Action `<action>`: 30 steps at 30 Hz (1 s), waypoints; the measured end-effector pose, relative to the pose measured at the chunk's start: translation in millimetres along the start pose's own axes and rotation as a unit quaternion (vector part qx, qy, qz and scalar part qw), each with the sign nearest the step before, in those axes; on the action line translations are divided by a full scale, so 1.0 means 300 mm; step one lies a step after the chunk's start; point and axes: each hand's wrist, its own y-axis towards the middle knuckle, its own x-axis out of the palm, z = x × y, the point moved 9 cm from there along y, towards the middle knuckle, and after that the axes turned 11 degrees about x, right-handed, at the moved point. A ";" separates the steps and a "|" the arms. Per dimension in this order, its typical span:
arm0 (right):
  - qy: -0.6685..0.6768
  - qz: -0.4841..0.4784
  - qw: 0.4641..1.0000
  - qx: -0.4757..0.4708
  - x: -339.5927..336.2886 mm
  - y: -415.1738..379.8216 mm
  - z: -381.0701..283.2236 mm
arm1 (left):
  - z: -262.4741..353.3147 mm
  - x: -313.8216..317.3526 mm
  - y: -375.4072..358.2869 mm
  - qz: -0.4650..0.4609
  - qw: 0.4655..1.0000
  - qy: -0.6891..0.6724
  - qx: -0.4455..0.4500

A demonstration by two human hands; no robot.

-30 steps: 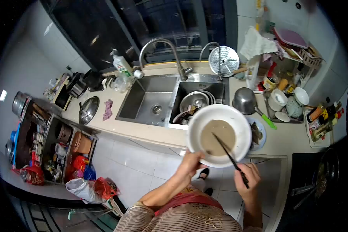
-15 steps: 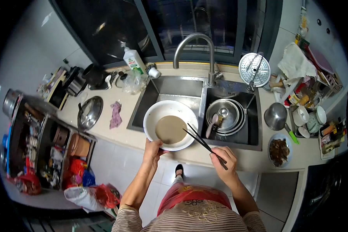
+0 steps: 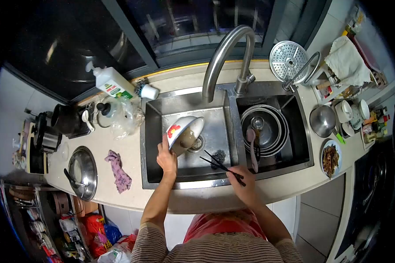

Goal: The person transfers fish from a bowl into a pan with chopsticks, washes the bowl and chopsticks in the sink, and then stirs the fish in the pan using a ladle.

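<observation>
The left hand [image 3: 166, 160] is closed on the near left side of a white bowl [image 3: 178, 129], which it holds over the left basin [image 3: 219, 120]. The bowl is marked with a red flower and is tilted towards the right, with brownish liquid [image 3: 188, 138] at its lowered side, above the drain of the left basin. The right hand [image 3: 243, 183] is clamped on a pair of black chopsticks [image 3: 226, 168] at the near right corner of the left basin; their tips stand apart and point inward over it, and a dark clump [image 3: 218, 158] lies on the floor of the left basin close to them.

Immediately right of the left basin is the right basin [image 3: 299, 151], holding nested metal bowls [image 3: 274, 131] and a pink spoon [image 3: 252, 147]. The tall faucet [image 3: 221, 55] rises behind the left basin, its spout reaching over the back of it. On the tabletop [image 3: 136, 188] left of the left basin lie a pink cloth [image 3: 118, 171] and, farther out, a round metal lid [image 3: 84, 168]. A clear plastic bag [image 3: 123, 120] sits just beside the left basin, with a white pump bottle [image 3: 112, 83] off its back left corner and a white cup [image 3: 149, 92] just behind its rim. Well to the right of the left basin, past the right basin, are a metal pan [image 3: 322, 121] with a green handle and a plate of brown food [image 3: 330, 160]
</observation>
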 end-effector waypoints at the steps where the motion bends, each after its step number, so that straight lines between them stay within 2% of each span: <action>1: -0.017 0.000 1.000 -0.010 0.001 0.005 0.002 | -0.001 0.022 0.005 -0.006 1.000 0.005 0.022; 3: -0.025 -0.021 0.999 0.009 0.012 0.030 0.015 | 0.003 0.040 0.011 -0.013 0.998 0.020 0.060; 4: -0.028 -0.035 0.999 0.014 0.017 0.045 0.020 | 0.014 0.027 0.014 0.020 0.995 0.025 0.091; 7: -0.013 -0.042 0.999 0.007 0.040 0.091 0.047 | 0.015 0.002 0.025 0.041 0.996 0.021 0.070; 9: -0.021 -0.037 0.998 -0.036 0.057 0.116 0.030 | 0.000 0.002 0.024 0.045 0.998 -0.029 -0.033; 11: -0.055 -0.026 0.994 -0.089 0.070 0.150 0.009 | -0.111 0.124 -0.017 0.075 0.987 -0.094 -0.109; 12: -0.083 -0.016 0.989 -0.120 0.082 0.168 -0.004 | -0.139 0.200 -0.021 0.063 0.949 -0.254 -0.173; 13: -0.112 -0.005 0.982 -0.151 0.092 0.184 -0.015 | -0.134 0.290 -0.042 0.050 0.889 -0.393 -0.232; 14: -0.151 -0.025 0.974 -0.170 0.117 0.200 -0.017 | -0.128 0.379 -0.098 0.002 0.832 -0.452 -0.321; 16: -0.242 -0.076 0.952 -0.170 0.180 0.229 0.011 | -0.121 0.558 -0.226 -0.117 0.716 -0.443 -0.527; 17: -0.287 -0.103 0.937 -0.170 0.211 0.243 0.034 | -0.102 0.636 -0.262 -0.169 0.685 -0.468 -0.533; 19: -0.347 -0.168 0.905 -0.179 0.296 0.250 0.119 | -0.061 0.699 -0.305 -0.210 0.656 -0.493 -0.531; 22: -0.451 -0.232 0.836 -0.208 0.424 0.259 0.269 | -0.067 0.743 -0.351 -0.236 0.633 -0.508 -0.534; 25: -0.479 -0.307 0.802 -0.185 0.456 0.254 0.336 | -0.072 0.772 -0.355 -0.221 0.591 -0.551 -0.547; 26: -0.459 -0.286 0.817 -0.202 0.438 0.270 0.320 | -0.077 0.776 -0.363 -0.239 0.595 -0.534 -0.551; 28: -0.344 -0.235 0.897 -0.151 0.346 0.403 0.265 | -0.071 0.746 -0.356 -0.228 0.615 -0.516 -0.552; 29: -0.186 -0.125 0.968 -0.114 0.207 0.526 0.161 | -0.076 0.741 -0.365 -0.221 0.623 -0.506 -0.554; 30: -0.302 -0.014 0.946 -0.113 0.121 0.639 0.163 | -0.071 0.747 -0.369 -0.191 0.599 -0.533 -0.565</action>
